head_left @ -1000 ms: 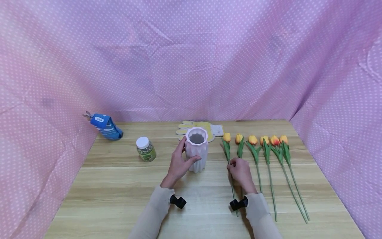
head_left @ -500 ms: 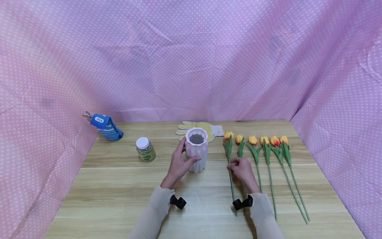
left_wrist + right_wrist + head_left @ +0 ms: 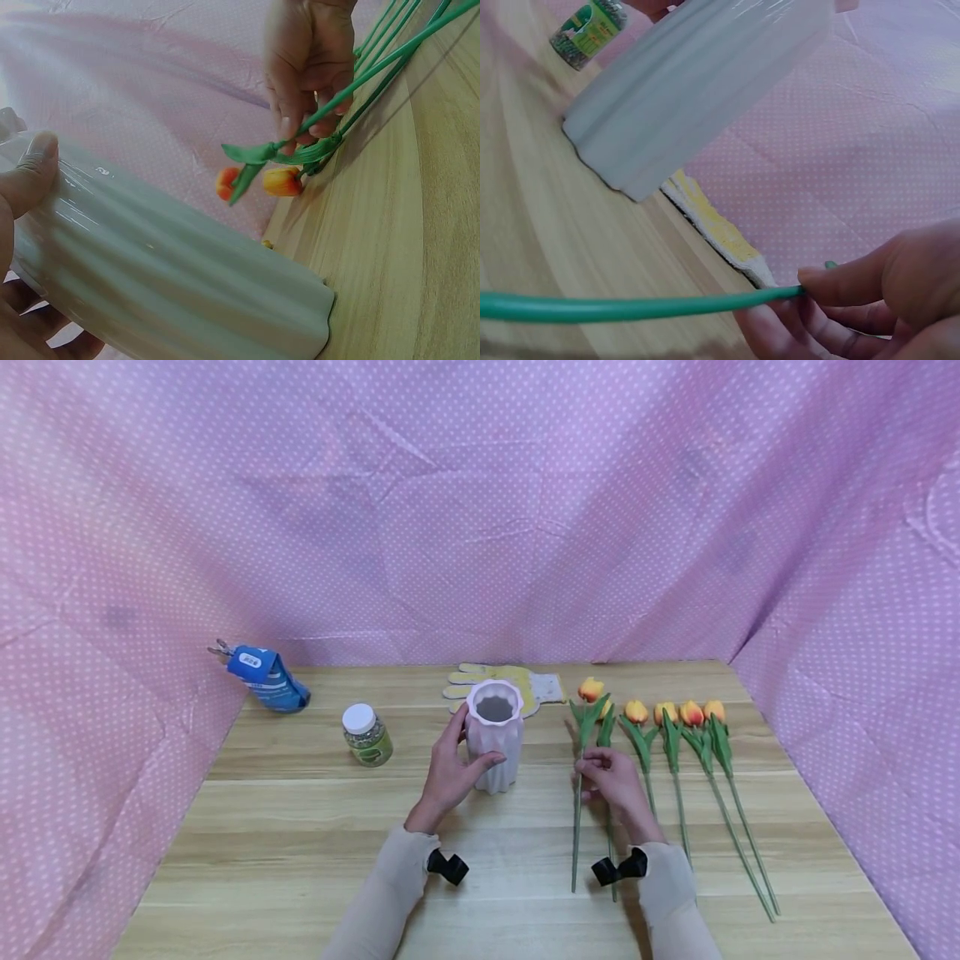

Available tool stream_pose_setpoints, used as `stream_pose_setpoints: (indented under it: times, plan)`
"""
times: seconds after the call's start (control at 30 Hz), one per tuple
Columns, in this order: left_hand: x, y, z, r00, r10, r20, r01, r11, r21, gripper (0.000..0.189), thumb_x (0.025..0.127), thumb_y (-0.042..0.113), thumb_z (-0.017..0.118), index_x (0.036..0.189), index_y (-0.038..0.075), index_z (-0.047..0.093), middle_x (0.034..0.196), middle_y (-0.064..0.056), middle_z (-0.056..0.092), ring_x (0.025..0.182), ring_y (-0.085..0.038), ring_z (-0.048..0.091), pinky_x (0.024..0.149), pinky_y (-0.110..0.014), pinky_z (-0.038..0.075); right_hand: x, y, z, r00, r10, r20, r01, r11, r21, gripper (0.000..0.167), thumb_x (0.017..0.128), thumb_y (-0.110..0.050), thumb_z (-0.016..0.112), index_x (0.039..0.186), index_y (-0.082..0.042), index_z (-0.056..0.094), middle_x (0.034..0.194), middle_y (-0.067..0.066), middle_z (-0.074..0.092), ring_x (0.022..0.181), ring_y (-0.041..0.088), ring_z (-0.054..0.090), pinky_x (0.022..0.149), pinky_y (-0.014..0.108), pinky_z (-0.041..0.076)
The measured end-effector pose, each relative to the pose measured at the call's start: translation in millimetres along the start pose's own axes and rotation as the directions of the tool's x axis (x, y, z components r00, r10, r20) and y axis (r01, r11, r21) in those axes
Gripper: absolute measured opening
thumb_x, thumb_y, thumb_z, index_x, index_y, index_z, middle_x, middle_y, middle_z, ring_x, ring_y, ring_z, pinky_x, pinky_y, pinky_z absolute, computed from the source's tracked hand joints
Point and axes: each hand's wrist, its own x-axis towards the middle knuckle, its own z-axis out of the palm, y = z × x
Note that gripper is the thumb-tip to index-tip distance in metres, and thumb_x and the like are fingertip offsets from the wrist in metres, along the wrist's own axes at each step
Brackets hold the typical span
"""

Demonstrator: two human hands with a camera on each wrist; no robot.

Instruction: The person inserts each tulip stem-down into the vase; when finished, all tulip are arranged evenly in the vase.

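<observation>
A white fluted vase (image 3: pixel 501 747) stands upright mid-table, and my left hand (image 3: pixel 448 774) grips its side, thumb across the front and fingers around the left. Between thumb and fingers, my right hand (image 3: pixel 613 781) pinches the green stem of a yellow-orange tulip (image 3: pixel 591 689). In the left wrist view that held stem (image 3: pixel 375 71) slants above the wood. In the right wrist view the thumb presses the stem (image 3: pixel 667 306) against the fingers, and the bloom is out of view. Directly behind the held tulip lies another tulip (image 3: pixel 606 739), partly covered by its leaves and my hand.
Several more tulips (image 3: pixel 675 768) lie in a row to the right. A yellow and white glove (image 3: pixel 543 687) lies flat behind the vase. Left of it stand a white-capped jar (image 3: pixel 367 739) and a blue pouch (image 3: pixel 270 681) with metal tips sticking out. A pink dotted cloth (image 3: pixel 480 527) hangs behind.
My right hand has lifted the leftmost tulip and shifted slightly right; its bloom has swung right, over the neighbouring tulip. My left hand and the vase have stayed put.
</observation>
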Motion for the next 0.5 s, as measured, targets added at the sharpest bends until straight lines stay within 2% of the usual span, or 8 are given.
stream_pose_setpoints:
  times: [0.2, 0.37, 0.5]
  plan:
    - [-0.1, 1.1, 0.1, 1.0, -0.003, 0.001, 0.003, 1.0, -0.008, 0.089, 0.083, 0.02, 0.082, 0.156, 0.013, 0.032, 0.152, -0.012, 0.05, 0.132, -0.036, 0.054, 0.111, -0.055, 0.045, 0.7, -1.2, -4.7, 1.0, -0.022, -0.003, 0.022, 0.994, 0.103, 0.035, 0.099, -0.002, 0.058, 0.129, 0.015, 0.049, 0.087, -0.002, 0.066, 0.068, 0.007, 0.067, 0.059, 0.026, 0.061]
    - [-0.3, 1.3, -0.1, 1.0, -0.004, 0.004, 0.004, 1.0, -0.012, 0.089, 0.083, 0.02, 0.082, 0.156, 0.012, 0.032, 0.152, -0.012, 0.05, 0.133, -0.036, 0.054, 0.111, -0.055, 0.045, 1.9, -1.4, -9.8, 0.999, -0.037, 0.01, 0.034, 0.978, 0.207, 0.03, 0.099, 0.001, 0.055, 0.125, 0.014, 0.045, 0.079, -0.009, 0.068, 0.072, 0.006, 0.07, 0.062, 0.025, 0.062]
    - [0.2, 0.8, -0.2, 1.0, -0.008, 0.003, 0.008, 1.0, -0.007, 0.089, 0.083, 0.02, 0.082, 0.156, 0.011, 0.032, 0.152, -0.013, 0.05, 0.133, -0.037, 0.054, 0.111, -0.055, 0.045, 2.0, -1.6, -14.0, 0.998, -0.052, 0.023, 0.044, 0.966, 0.253, 0.027, 0.1, 0.001, 0.052, 0.123, 0.013, 0.044, 0.08, -0.009, 0.07, 0.075, 0.007, 0.072, 0.066, 0.026, 0.063]
